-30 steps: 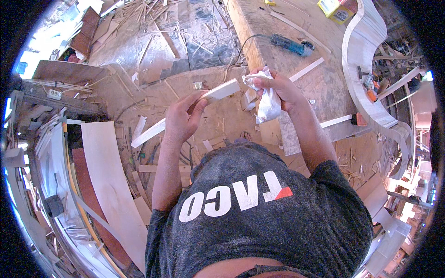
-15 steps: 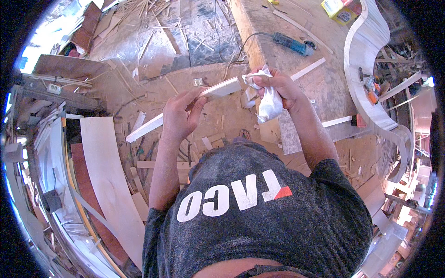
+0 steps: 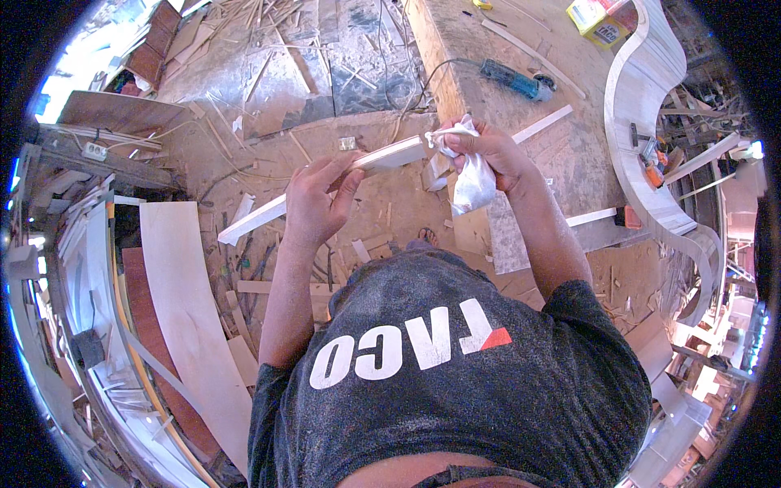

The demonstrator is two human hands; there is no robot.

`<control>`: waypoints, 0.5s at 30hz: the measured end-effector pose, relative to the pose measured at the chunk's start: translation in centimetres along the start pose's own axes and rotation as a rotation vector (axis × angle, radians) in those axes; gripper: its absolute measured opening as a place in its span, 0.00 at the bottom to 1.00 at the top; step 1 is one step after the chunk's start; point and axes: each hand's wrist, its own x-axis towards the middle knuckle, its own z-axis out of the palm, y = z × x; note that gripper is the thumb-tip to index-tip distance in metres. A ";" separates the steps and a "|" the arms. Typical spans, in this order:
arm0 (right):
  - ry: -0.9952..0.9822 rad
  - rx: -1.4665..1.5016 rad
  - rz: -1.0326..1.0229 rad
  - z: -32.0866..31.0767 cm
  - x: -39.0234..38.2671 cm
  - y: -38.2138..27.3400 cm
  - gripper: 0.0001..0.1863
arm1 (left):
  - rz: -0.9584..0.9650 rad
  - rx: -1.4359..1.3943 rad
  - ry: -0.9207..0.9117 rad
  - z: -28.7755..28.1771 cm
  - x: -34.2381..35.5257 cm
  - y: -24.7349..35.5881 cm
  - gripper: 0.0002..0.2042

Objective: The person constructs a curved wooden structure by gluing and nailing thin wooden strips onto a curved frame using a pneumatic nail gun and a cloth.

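Note:
A long pale wooden strip [image 3: 394, 154] lies across my left hand [image 3: 317, 199], whose fingers and thumb are wrapped around its middle. The strip slants, with its right end higher than its left. Just beyond that right end, my right hand [image 3: 498, 159] grips a small white plastic bag [image 3: 474, 192]. The bag's narrow twisted neck pokes out of my fingers toward the strip's end, with a small gap between them. Its fuller part hangs below my fingers. What is inside the bag cannot be made out.
A wooden workbench [image 3: 455, 49] carries a blue corded power tool [image 3: 514, 80], wood strips and a yellow box [image 3: 606, 31]. A wavy pale wooden piece [image 3: 622, 106] with a hammer on it curves along the right. Wide boards [image 3: 183, 276] lean at left. Offcuts litter the floor.

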 end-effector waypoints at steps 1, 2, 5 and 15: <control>0.017 -0.001 0.000 0.0 0.0 0.0 0.15 | 0.000 0.001 0.001 0.1 0.0 -0.1 0.12; 0.016 -0.002 0.000 0.0 0.1 0.0 0.15 | 0.013 0.012 0.005 0.2 0.0 -0.2 0.12; 0.048 -0.026 -0.028 -0.2 0.2 0.2 0.16 | 0.012 0.004 0.004 0.3 0.1 0.0 0.12; 0.093 -0.084 -0.065 0.6 0.1 -0.1 0.17 | -0.040 -0.056 -0.003 0.7 0.1 0.6 0.12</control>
